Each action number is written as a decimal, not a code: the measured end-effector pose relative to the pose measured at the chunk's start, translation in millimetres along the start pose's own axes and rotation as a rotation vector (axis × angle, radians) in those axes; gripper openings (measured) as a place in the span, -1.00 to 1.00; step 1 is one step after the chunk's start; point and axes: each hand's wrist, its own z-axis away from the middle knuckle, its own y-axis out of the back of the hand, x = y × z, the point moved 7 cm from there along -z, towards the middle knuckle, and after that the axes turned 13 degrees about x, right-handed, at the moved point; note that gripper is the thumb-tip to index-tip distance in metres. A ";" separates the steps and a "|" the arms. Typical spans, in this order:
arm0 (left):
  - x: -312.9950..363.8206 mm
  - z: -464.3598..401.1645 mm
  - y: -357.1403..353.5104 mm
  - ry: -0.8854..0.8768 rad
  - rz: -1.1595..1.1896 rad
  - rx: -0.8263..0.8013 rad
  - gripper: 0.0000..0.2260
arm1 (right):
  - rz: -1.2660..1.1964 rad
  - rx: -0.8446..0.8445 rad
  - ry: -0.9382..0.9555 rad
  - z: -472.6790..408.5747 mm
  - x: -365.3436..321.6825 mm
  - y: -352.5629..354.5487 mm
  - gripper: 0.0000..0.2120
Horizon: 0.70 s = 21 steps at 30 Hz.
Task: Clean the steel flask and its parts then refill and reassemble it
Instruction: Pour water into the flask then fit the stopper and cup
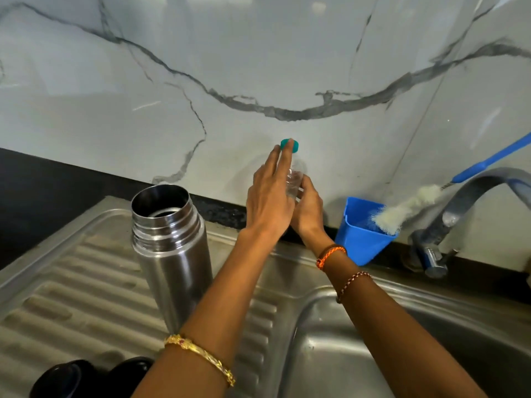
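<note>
Left hand (270,196) fingers straight, fingertips (290,147) on the teal round cap (289,145) of a clear plastic bottle (294,182), nothing clasped; looks set to turn the cap, cannot tell if it is loose. Right hand (309,208) curled round that bottle's body from the far side, holding it upright against the white marble-veined wall (258,67). Bottle contents too clear to tell, level unreadable. The tall open-mouthed stainless steel flask (172,254) stands upright on the ribbed steel drainboard (71,282), just left of the left forearm, no lid on, dark inside, fill not visible. Two black round parts (94,377), likely its lids, lie at the near edge. Risk: the left forearm passes very close to the flask, a sideways swing could tip it toward the steel sink basin (373,354). Thin bottle may crush and spill if squeezed when opened. Blue plastic cup (362,234) behind the sink holds a white bristle bottle brush with blue handle (408,208), leaning toward the grey tap (459,202).
</note>
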 end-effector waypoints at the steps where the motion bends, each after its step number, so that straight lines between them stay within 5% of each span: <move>1: -2.6 -1.0 -2.5 -0.014 -0.012 0.004 -0.31 | -0.017 -0.020 -0.007 -1.4 3.3 -3.1 -0.57; 9: 3.9 -4.3 -11.1 -0.038 -0.179 0.083 -0.32 | 0.077 -0.087 0.041 -13.4 12.0 5.5 -0.17; 13: 22.3 10.8 3.5 -0.132 -0.049 0.255 -0.58 | 0.126 -0.032 0.141 -0.8 -4.6 28.6 -0.39; 16: 41.2 37.9 28.5 -0.272 0.078 0.345 -0.69 | 0.199 0.163 0.287 19.9 -36.4 58.4 -0.66; 21: 42.0 87.6 91.2 -0.357 0.178 0.438 -0.81 | 0.015 0.490 0.422 77.8 -102.9 116.6 -0.72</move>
